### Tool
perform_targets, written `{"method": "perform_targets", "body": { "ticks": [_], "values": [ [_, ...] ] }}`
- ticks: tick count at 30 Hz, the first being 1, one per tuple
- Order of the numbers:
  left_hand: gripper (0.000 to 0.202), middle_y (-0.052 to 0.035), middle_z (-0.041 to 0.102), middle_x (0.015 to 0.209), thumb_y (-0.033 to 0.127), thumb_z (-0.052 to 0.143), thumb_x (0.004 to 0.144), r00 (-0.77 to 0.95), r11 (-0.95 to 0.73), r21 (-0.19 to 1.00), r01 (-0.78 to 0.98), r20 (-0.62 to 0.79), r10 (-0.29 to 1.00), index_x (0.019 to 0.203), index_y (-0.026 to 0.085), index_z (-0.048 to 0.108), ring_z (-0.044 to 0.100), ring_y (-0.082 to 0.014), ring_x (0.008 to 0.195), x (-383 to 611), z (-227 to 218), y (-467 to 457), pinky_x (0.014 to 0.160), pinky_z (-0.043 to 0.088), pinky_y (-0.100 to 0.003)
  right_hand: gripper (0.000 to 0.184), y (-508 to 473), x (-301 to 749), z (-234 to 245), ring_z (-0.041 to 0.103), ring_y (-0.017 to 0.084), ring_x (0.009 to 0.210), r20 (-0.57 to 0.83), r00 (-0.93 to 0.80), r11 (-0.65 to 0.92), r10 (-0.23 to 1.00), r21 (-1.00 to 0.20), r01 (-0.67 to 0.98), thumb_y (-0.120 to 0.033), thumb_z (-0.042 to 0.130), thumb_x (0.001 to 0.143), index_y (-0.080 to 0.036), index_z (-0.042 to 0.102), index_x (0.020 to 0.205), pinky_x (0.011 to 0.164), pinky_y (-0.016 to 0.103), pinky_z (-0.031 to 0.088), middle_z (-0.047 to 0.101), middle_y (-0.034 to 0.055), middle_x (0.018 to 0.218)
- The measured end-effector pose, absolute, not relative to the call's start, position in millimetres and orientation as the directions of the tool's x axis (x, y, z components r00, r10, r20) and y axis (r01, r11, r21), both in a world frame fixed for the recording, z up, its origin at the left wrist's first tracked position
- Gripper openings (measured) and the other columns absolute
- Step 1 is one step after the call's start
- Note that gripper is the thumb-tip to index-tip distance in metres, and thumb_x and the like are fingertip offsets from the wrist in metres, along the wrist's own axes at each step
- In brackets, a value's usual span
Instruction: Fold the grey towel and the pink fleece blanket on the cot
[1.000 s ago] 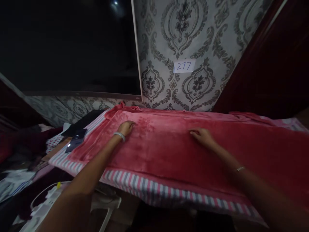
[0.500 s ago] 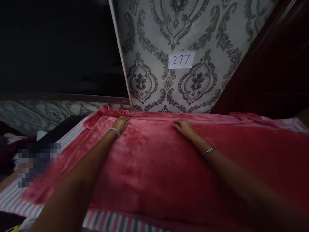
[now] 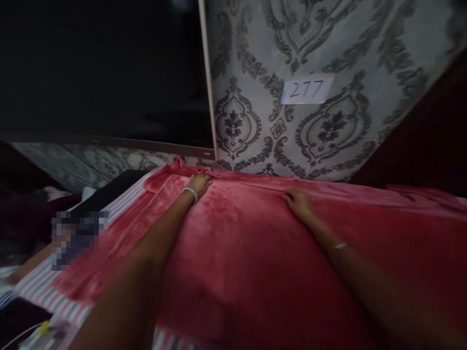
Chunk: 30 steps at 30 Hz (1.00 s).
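A plush red blanket [image 3: 233, 253] is spread over a striped cloth [image 3: 69, 306] in white, pink and grey. Along its far side runs a folded edge. My left hand [image 3: 200, 184], with a bracelet at the wrist, is closed on that edge near the far left. Farther right, my right hand [image 3: 299, 201] has its fingers curled round the same edge. Its fingertips are partly hidden in the cloth. Between my hands the edge lies fairly straight.
A large dark screen [image 3: 109, 73] stands at the back left against patterned wallpaper. A paper marked 277 [image 3: 307, 89] is stuck on the wall. At left, another person's arm [image 3: 40, 260] reaches in, its end blurred out. Dark red furniture [image 3: 419, 141] rises at right.
The view has swung left, so everything sits farther right in the picture. Both my hands remain at the blanket's far edge; the right hand's fingers look more curled.
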<state>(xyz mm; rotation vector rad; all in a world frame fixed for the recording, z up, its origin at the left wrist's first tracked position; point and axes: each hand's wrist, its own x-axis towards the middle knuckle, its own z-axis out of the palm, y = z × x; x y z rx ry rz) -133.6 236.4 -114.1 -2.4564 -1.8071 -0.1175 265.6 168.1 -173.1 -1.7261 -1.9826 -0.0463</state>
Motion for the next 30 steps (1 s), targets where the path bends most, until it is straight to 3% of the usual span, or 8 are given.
{"method": "perform_targets", "body": {
  "ticks": [6,11,14,17,22,25,30],
  "values": [
    [0.041,-0.0151,0.07,0.126,0.036,0.038,0.101,0.249,-0.244,-0.084,0.966,0.054,0.967,0.117,0.018,0.071,0.059,-0.0305,0.126,-189,-101,240,0.11,0.038,-0.048,0.028,175,286,-189,0.068,0.028,0.094,0.393,-0.15,0.278,0.907,-0.29,0.916,-0.035,0.052,0.093,-0.02,0.075,0.095,0.086,0.04,0.052,0.074,0.0118,0.1],
    [0.038,-0.0154,0.07,0.127,0.037,0.043,0.099,0.195,-0.189,-0.113,0.975,0.046,0.98,0.114,0.019,0.073,0.056,-0.0345,0.129,-224,-92,249,0.114,0.032,-0.058,0.038,173,307,-181,0.07,0.032,0.091,0.346,-0.157,0.254,0.925,-0.255,0.933,-0.053,0.051,0.092,-0.023,0.075,0.098,0.076,0.043,0.053,0.075,0.0119,0.098],
    [0.04,-0.0166,0.071,0.125,0.042,0.046,0.098,0.177,-0.171,-0.111,0.979,0.041,0.983,0.113,0.016,0.073,0.06,-0.0332,0.125,-233,-90,256,0.111,0.038,-0.05,0.039,170,322,-174,0.07,0.033,0.088,0.3,-0.172,0.248,0.938,-0.237,0.939,-0.056,0.056,0.089,-0.024,0.075,0.096,0.071,0.042,0.053,0.076,0.0123,0.097],
    [0.047,-0.0222,0.07,0.123,0.041,0.041,0.1,0.16,-0.153,-0.104,0.983,0.063,0.985,0.115,0.009,0.071,0.063,-0.0325,0.121,-235,-85,258,0.106,0.043,-0.041,0.032,170,334,-165,0.07,0.031,0.084,0.255,-0.136,0.202,0.957,-0.25,0.947,-0.05,0.058,0.088,-0.023,0.075,0.091,0.068,0.038,0.051,0.076,0.0112,0.094],
    [0.055,-0.0309,0.067,0.122,0.042,0.035,0.101,0.11,-0.057,-0.257,0.965,0.195,0.975,0.117,0.0,0.067,0.062,-0.0401,0.122,-239,-73,265,0.104,0.044,-0.05,0.027,172,332,-152,0.067,0.025,0.086,0.299,-0.072,0.168,0.952,-0.309,0.936,-0.037,0.053,0.092,-0.019,0.072,0.089,0.074,0.034,0.05,0.074,0.0107,0.094],
    [0.054,-0.03,0.069,0.12,0.039,0.034,0.099,0.112,-0.054,-0.304,0.951,0.177,0.978,0.113,0.001,0.07,0.062,-0.0393,0.12,-239,-74,273,0.101,0.046,-0.05,0.023,174,319,-157,0.066,0.024,0.087,0.322,-0.057,0.162,0.945,-0.31,0.937,-0.031,0.054,0.093,-0.018,0.072,0.089,0.077,0.033,0.049,0.074,0.0109,0.094],
    [0.039,-0.0184,0.077,0.103,0.04,0.047,0.093,0.063,-0.051,-0.174,0.983,0.062,0.996,0.094,0.012,0.075,0.07,-0.0303,0.099,-226,-82,275,0.087,0.052,-0.037,0.021,173,306,-164,0.066,0.023,0.094,0.31,-0.062,0.169,0.949,-0.333,0.928,-0.024,0.053,0.096,-0.017,0.072,0.098,0.087,0.033,0.05,0.075,0.0103,0.101]
  ]
}}
